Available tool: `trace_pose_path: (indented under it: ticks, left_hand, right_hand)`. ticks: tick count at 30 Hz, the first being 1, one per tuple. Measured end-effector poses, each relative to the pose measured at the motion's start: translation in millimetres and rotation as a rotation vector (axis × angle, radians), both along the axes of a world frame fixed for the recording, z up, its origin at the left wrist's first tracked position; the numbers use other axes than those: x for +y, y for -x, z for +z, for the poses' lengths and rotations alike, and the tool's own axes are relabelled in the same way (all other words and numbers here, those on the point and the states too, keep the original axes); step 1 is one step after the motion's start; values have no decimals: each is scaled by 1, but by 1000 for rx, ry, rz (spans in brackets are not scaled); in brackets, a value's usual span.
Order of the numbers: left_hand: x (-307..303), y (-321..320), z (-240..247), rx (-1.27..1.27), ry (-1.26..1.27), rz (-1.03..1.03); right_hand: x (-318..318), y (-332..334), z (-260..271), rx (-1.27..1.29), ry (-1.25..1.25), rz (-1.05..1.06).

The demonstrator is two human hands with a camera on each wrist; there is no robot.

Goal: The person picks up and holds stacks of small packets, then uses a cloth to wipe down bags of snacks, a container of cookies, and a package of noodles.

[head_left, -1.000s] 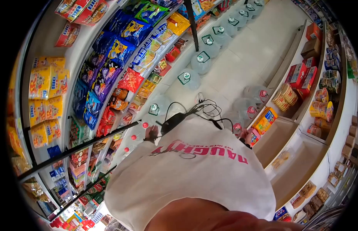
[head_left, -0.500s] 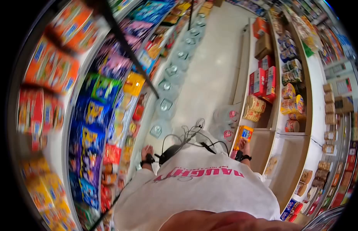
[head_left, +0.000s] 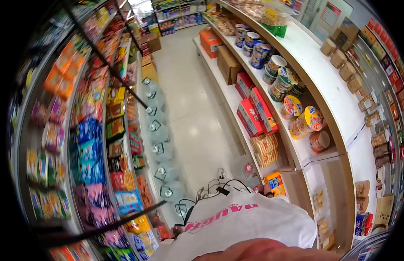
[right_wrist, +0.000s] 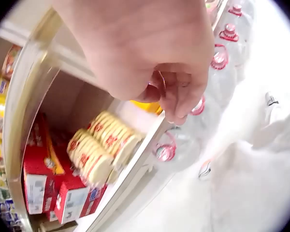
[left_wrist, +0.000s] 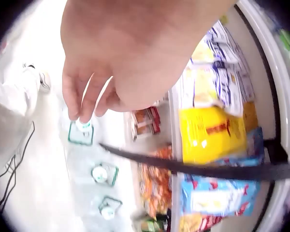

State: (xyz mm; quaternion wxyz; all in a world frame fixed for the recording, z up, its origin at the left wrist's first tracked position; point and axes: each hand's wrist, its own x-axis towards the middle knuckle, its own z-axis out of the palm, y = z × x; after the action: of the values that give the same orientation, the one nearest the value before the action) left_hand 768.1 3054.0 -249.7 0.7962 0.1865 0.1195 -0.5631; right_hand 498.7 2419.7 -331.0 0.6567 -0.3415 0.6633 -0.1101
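Note:
In the left wrist view the left hand [left_wrist: 121, 58] hangs with relaxed, slightly bent fingers above clear water jugs [left_wrist: 100, 174] with green handles, gripping nothing visible. The right hand [right_wrist: 150, 53], in the right wrist view, has loosely curled fingers beside the shelf edge; a yellow pack [right_wrist: 147, 107] shows partly behind it, and no hold on it is plain. From the head view, the right hand [head_left: 266, 189] is at the left side of the orange-yellow pack [head_left: 275, 182] on the low right shelf.
Snack shelves [head_left: 91, 148] line the left, with a row of jugs [head_left: 159, 130] at their foot. Right shelves carry red boxes [head_left: 250, 116], cracker packs [head_left: 266, 150] and cup noodles [head_left: 310, 119]. Pale tiled floor [head_left: 191, 108] runs between. Dark bars cross the left side.
The head view has swung, showing more of the far aisle and right shelves. The right hand, seen over the orange-yellow pack half a second ago, now shows at its left side.

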Motion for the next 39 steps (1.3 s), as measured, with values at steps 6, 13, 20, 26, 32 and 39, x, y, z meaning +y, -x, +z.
trace_pose_path:
  ticks: [6,13,20,26,32,39]
  left_hand:
    - [-91,-235,41,156,-179,424]
    - [-201,-451,19,60,-535,510]
    - [-269,-658,23,122,-551,336]
    - [-407,-924,59,-50,-775,207]
    - [-603,-1162,137,-634,-1096,209]
    - [-850,-1308,362,-1202,-1016,240]
  right_hand:
    - [-131,-219,120,-340,39,-290]
    - [-226,-394,141,-278,121,-285]
    - [-242,-496,48,-26,64,-432]
    - [-277,-672,111,-166,87,-777]
    - [-406,-847,72,-233,87,-846]
    - [-573,-1102,165,-359,197,-502]
